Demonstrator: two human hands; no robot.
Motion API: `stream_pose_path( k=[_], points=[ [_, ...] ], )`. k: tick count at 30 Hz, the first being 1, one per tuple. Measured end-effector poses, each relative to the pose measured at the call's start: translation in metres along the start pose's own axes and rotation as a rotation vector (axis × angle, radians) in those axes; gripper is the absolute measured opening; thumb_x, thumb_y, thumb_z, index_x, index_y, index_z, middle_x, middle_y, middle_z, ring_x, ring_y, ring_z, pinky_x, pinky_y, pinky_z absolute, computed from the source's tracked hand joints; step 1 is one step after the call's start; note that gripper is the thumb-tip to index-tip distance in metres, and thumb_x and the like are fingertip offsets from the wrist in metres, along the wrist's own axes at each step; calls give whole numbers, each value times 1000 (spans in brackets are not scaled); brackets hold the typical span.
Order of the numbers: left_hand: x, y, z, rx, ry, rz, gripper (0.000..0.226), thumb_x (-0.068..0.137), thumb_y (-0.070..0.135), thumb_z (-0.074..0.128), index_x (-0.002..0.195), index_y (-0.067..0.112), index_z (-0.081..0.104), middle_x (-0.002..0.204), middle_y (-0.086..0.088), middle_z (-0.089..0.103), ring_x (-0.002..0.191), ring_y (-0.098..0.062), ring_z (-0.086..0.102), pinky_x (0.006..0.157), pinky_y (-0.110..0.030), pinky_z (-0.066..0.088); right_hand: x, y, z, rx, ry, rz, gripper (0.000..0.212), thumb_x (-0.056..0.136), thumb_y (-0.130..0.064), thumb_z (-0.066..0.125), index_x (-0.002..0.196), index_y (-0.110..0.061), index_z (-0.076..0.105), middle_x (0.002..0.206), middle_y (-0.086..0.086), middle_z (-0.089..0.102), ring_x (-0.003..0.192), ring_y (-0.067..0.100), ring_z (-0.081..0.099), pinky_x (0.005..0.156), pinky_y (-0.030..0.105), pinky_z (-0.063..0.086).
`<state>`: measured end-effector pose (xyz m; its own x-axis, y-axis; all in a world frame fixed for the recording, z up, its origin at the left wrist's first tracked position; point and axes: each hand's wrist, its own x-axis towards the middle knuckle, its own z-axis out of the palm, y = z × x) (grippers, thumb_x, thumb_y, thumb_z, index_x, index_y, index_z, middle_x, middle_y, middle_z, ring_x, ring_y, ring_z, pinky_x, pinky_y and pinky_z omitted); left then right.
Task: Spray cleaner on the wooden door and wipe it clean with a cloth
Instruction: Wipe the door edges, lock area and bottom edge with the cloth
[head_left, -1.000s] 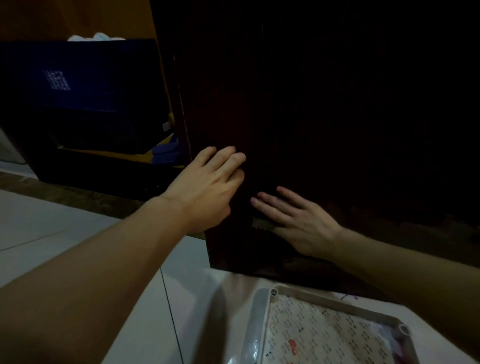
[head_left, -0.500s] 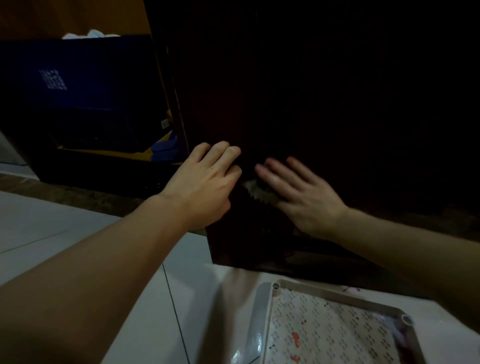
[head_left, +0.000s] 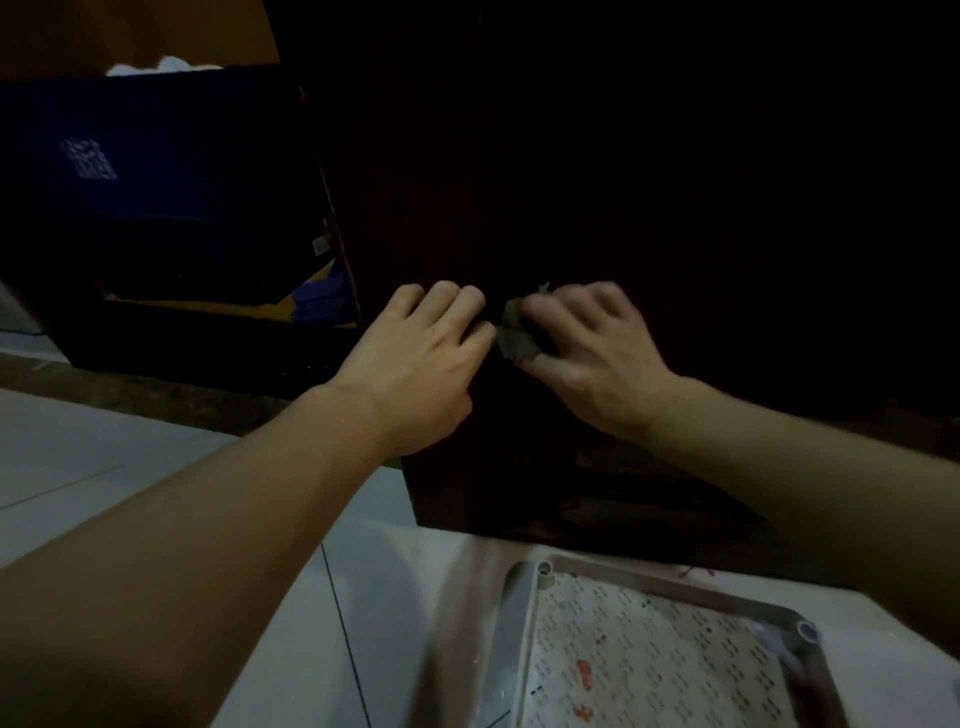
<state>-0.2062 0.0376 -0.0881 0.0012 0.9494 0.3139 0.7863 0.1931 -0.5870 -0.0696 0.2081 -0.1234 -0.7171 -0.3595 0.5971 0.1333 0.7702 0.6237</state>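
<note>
The dark wooden door (head_left: 623, 182) fills the upper right, and its lower left corner ends just above the floor. My right hand (head_left: 597, 358) holds a small grey cloth (head_left: 517, 340) against the door, with fingers and thumb curled round it. Most of the cloth is hidden under that hand. My left hand (head_left: 415, 364) rests on the door near its left edge. Its fingers are bent, and the fingertips lie right beside the cloth. No spray bottle is in view.
A grey tray (head_left: 511, 623) with a perforated white insert lies on the pale tiled floor (head_left: 130, 467) below the door. A dark blue box (head_left: 156, 182) stands behind the door's left edge, against an orange wall.
My right hand has slid the cloth up the door and to the left, and its fingers have curled round it. My left hand stays at the edge, its fingers now bent.
</note>
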Motion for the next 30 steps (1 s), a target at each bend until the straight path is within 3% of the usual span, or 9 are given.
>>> stream_pose_path(
  k=[3, 8, 12, 15, 19, 21, 24, 26, 30],
  points=[
    [-3, 2, 4, -7, -11, 29, 52, 76, 39, 59, 120, 13, 55, 129, -16, 46, 118, -33, 44, 95, -47, 38, -21, -36, 17, 119, -91, -62, 44, 101, -14, 28, 96, -16, 72, 114, 16, 63, 99, 35, 61, 84, 42, 39],
    [5, 13, 4, -1, 6, 75, 49, 73, 37, 59, 115, 12, 59, 123, -16, 50, 112, -33, 48, 91, -47, 42, -56, -69, 38, 111, -333, -238, 22, 87, -23, 56, 91, -25, 77, 114, 3, 68, 112, 31, 56, 104, 44, 31],
    [17, 20, -1, 18, 37, 104, 47, 74, 37, 57, 113, 11, 58, 120, -17, 50, 107, -34, 49, 88, -47, 41, -66, -77, 35, 122, -424, -281, 36, 86, -25, 43, 84, -28, 79, 111, -3, 71, 114, 27, 60, 107, 42, 27],
    [28, 27, -4, 45, 45, 116, 46, 77, 39, 57, 114, 12, 58, 122, -16, 50, 109, -33, 47, 88, -47, 40, -57, -56, 19, 104, -334, -255, 19, 76, -31, 61, 86, -31, 78, 116, -1, 69, 117, 29, 52, 105, 44, 27],
    [40, 36, -6, 54, 56, 107, 43, 78, 38, 57, 114, 13, 58, 118, -15, 51, 107, -32, 45, 86, -45, 39, -56, -10, 3, 106, -99, -27, 19, 85, -22, 56, 92, -19, 75, 118, 12, 65, 115, 35, 53, 98, 44, 35],
    [43, 38, -7, 58, 51, 107, 42, 77, 38, 59, 111, 12, 59, 115, -15, 53, 104, -32, 47, 84, -45, 40, -80, -12, 6, 107, -126, -84, 19, 85, -23, 60, 95, -19, 75, 125, 11, 62, 120, 36, 52, 101, 44, 34],
    [44, 41, -5, 73, 33, 123, 43, 76, 39, 61, 110, 13, 61, 113, -14, 54, 102, -31, 50, 84, -44, 40, -123, -33, 15, 117, -409, -266, 23, 82, -29, 57, 91, -25, 78, 132, 7, 60, 123, 32, 48, 107, 44, 27],
    [44, 42, -5, 76, 36, 138, 42, 74, 38, 63, 108, 14, 62, 110, -14, 54, 100, -31, 50, 84, -44, 39, -131, -36, 12, 117, -519, -291, 21, 80, -30, 61, 91, -26, 78, 134, 7, 59, 123, 30, 49, 106, 43, 27],
    [43, 41, -4, 79, 56, 158, 44, 72, 36, 69, 109, 14, 60, 110, -16, 53, 100, -33, 49, 83, -46, 40, -109, -7, -3, 145, -292, -147, 27, 83, -23, 54, 99, -22, 76, 134, 12, 58, 121, 33, 49, 102, 43, 31]
  ],
)
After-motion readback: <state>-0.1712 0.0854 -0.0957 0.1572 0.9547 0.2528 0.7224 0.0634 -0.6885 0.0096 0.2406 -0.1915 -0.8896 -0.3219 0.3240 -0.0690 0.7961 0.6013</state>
